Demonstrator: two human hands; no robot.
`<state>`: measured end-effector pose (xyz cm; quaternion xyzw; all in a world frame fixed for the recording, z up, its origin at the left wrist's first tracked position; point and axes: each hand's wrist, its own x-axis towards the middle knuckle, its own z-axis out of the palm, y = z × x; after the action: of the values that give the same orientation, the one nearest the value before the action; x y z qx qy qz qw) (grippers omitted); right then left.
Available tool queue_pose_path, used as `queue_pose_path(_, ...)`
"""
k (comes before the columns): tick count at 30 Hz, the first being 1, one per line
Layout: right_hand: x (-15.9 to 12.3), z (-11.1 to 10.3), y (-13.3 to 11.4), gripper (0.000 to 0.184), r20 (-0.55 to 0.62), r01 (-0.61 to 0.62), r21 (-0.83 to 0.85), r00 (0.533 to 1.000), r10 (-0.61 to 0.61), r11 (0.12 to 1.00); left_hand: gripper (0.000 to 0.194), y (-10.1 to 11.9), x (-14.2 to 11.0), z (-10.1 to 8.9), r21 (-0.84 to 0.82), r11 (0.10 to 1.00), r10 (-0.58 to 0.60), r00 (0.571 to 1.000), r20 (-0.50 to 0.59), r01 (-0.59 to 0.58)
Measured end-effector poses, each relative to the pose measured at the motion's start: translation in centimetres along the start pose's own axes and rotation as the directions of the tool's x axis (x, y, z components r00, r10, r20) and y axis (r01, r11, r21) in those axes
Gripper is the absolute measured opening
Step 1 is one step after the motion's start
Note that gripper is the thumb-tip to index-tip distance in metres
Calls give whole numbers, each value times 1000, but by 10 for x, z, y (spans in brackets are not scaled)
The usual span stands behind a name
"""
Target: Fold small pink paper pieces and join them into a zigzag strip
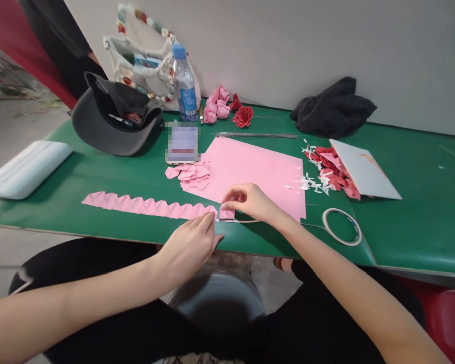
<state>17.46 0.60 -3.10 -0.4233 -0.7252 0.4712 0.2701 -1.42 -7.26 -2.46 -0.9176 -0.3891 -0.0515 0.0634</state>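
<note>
A long pink paper strip with a folded zigzag edge lies along the front of the green table. My left hand pinches the strip's right end near the table edge. My right hand grips a small pink piece at that same end, beside a thin white tape strip. Behind my right hand lies a large pink paper sheet, and its near corner runs close to my wrist. A roll of clear tape lies to the right.
Pink paper scraps, white trimmings, red paper pieces and a grey card lie on the table. Further back are a black cap, phone, water bottle, paper flowers, wire rods and black cloth.
</note>
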Motion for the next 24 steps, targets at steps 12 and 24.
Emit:
queue_pose_path(12,3,12,3,12,35,-45,67,998,43,997,36,-1,-3,3,67,996,53,999,-12,-52)
queue_pose_path(24,3,14,3,14,19,-28,31,999,28,999,43,-1,-2,2,175,984,56,988,-145,-30)
